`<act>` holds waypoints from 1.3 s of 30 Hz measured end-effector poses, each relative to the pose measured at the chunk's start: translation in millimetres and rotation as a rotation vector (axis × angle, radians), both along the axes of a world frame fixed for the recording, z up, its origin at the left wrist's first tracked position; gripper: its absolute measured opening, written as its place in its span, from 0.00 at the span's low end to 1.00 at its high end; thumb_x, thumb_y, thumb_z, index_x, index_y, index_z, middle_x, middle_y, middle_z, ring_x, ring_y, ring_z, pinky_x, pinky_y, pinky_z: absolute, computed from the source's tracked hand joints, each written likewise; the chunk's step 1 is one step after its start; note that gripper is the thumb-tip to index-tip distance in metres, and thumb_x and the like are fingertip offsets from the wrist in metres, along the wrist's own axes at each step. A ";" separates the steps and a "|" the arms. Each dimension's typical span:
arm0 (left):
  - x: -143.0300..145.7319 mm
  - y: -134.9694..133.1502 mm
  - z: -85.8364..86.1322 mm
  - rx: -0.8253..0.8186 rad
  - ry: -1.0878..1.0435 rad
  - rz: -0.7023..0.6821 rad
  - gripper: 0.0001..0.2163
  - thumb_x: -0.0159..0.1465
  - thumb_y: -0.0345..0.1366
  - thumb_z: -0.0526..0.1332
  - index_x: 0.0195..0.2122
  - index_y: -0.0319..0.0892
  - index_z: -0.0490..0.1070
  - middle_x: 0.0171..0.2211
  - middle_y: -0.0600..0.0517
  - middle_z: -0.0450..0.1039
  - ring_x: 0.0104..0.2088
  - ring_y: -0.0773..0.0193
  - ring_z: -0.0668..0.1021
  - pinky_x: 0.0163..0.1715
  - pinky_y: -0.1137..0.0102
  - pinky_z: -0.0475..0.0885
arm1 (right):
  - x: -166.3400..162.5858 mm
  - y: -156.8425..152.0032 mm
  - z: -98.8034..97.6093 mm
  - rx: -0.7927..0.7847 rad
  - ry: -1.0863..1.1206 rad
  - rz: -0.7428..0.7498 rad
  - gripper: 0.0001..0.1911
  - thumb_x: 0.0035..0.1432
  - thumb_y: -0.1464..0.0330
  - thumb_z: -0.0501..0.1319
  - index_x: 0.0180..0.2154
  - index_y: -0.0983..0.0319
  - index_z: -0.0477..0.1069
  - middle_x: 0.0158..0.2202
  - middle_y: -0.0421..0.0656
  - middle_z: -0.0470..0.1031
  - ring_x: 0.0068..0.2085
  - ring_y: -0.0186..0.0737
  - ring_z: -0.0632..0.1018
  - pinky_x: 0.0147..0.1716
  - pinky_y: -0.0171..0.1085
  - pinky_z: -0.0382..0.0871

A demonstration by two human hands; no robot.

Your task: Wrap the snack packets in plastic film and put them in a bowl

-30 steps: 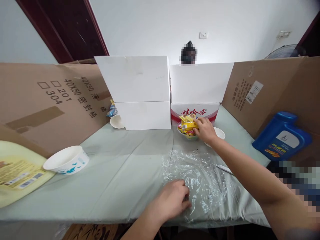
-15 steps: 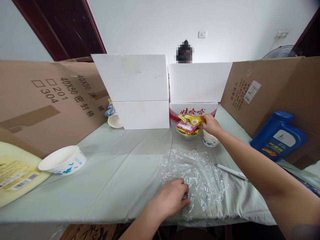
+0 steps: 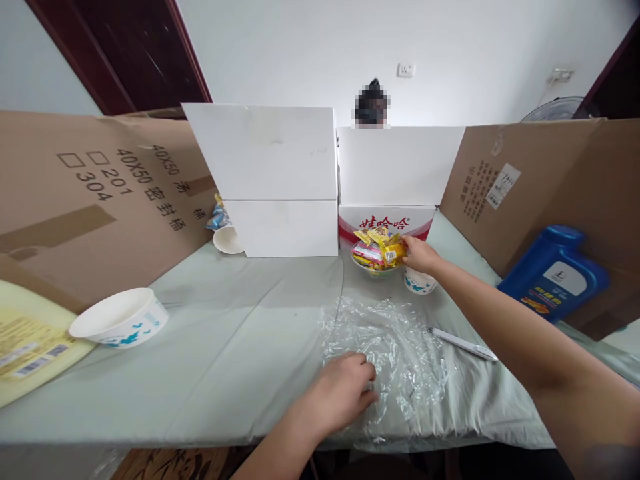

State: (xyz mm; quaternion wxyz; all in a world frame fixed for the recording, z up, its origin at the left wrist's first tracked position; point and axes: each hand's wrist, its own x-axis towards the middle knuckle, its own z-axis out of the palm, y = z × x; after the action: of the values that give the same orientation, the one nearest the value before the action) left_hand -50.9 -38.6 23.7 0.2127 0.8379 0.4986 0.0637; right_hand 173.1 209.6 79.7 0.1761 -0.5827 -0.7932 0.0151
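My right hand (image 3: 420, 255) reaches far forward, its fingers closed on the end of a yellow snack packet (image 3: 393, 253). That packet lies against other wrapped snacks (image 3: 369, 253) heaped in a clear bowl (image 3: 376, 271). Below my right hand stands a white paper bowl with blue leaf prints (image 3: 419, 283), partly covered by the hand. Nearer to me, my left hand (image 3: 345, 390) rests at the left edge of a crumpled clear plastic sheet (image 3: 400, 360). Its fingers are loosely curled, with a gap to the thumb, and I see nothing in them.
White boxes (image 3: 285, 160) wall off the back, and cardboard (image 3: 540, 200) flanks the right side. A blue bottle (image 3: 557, 277) leans there. A white pen-like tool (image 3: 463, 344) lies by my right forearm. Leftward are a paper bowl (image 3: 143, 327) and a yellow container (image 3: 30, 347). A person's head (image 3: 373, 103) shows behind.
My right hand has lowered slightly with the yellow packet, which now sits lower against the heap. My left hand has hardly moved. The view has shifted a little.
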 end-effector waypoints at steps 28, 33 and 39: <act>-25.5 -22.2 26.7 -0.185 -0.046 -0.077 0.04 0.57 0.28 0.54 0.30 0.43 0.66 0.29 0.56 0.71 0.30 0.67 0.70 0.29 0.73 0.62 | 55.7 -253.8 -49.8 -0.370 0.181 0.690 0.12 0.45 0.81 0.58 0.30 0.59 0.68 0.48 0.44 0.73 0.55 0.44 0.70 0.54 0.45 0.66; -42.1 -13.4 22.2 -0.289 -0.162 -0.047 0.03 0.55 0.30 0.55 0.31 0.44 0.65 0.26 0.58 0.68 0.27 0.68 0.69 0.26 0.74 0.62 | 57.7 -252.8 -52.2 -0.525 0.456 0.565 0.07 0.54 0.76 0.59 0.30 0.59 0.62 0.37 0.42 0.76 0.43 0.40 0.77 0.42 0.40 0.72; -60.7 20.5 1.2 -0.263 -0.646 0.279 0.09 0.58 0.36 0.57 0.40 0.43 0.65 0.28 0.56 0.69 0.29 0.65 0.75 0.33 0.70 0.70 | 41.9 -217.6 -64.2 -0.584 0.951 0.288 0.17 0.58 0.55 0.62 0.40 0.58 0.60 0.31 0.37 0.68 0.28 0.35 0.77 0.28 0.36 0.71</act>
State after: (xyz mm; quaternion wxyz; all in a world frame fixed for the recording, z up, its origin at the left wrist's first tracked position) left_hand -111.5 -18.1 24.9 0.4541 0.6640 0.5192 0.2885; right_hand 214.9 -8.0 15.5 0.3414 -0.4225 -0.6608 0.5179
